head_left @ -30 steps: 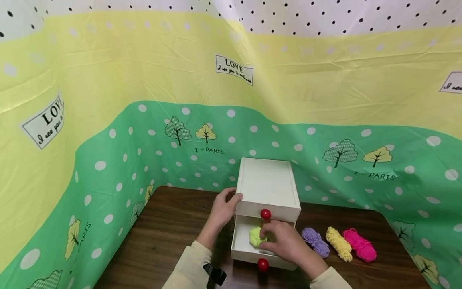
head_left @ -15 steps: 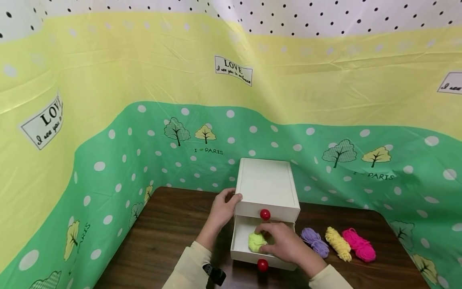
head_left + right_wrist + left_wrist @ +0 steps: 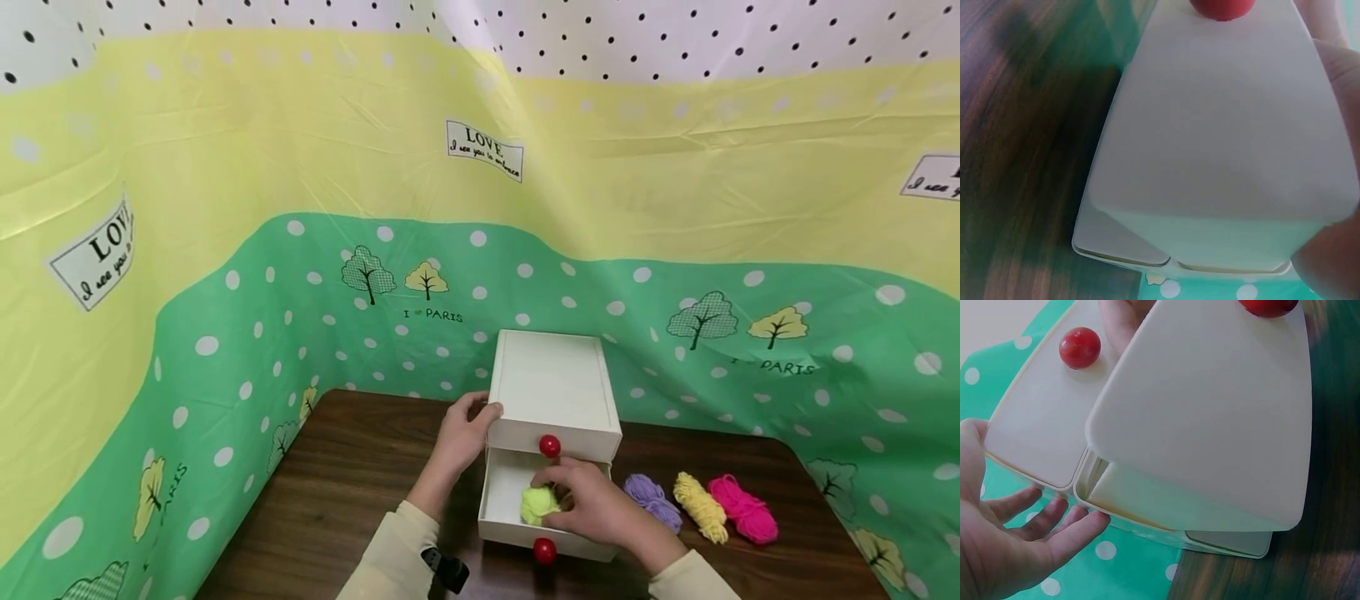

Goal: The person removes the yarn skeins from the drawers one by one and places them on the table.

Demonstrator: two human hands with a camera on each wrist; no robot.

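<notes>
Yarn in four colours makes four bundles: one purple bundle [image 3: 652, 502], one yellow bundle [image 3: 701, 508] and one pink bundle [image 3: 742, 510] lie on the brown desk [image 3: 352, 483], while one lime green bundle [image 3: 537, 505] is inside a drawer. The yellow and pink ones lie side by side, with the purple one nearest the cabinet.

One white cabinet [image 3: 551, 379] stands on the desk, with two drawers showing and two red knobs, an upper knob [image 3: 550, 446] and a lower knob [image 3: 545, 551]. Its upper drawer [image 3: 517, 435] is closed; its lower drawer [image 3: 510, 533] is pulled out and holds the lime green bundle near its middle.

Two hands are at work. The right hand [image 3: 588, 500] reaches in over the right side of the lower drawer, its fingers and thumb curved around the right side of the lime green bundle, grasping it. The left hand [image 3: 461, 433] is at the cabinet's left side, thumb by the front corner and fingers loosely extended, their tips resting against the side wall. One black band [image 3: 447, 570] circles the left wrist, over a cream sleeve [image 3: 397, 550].
</notes>
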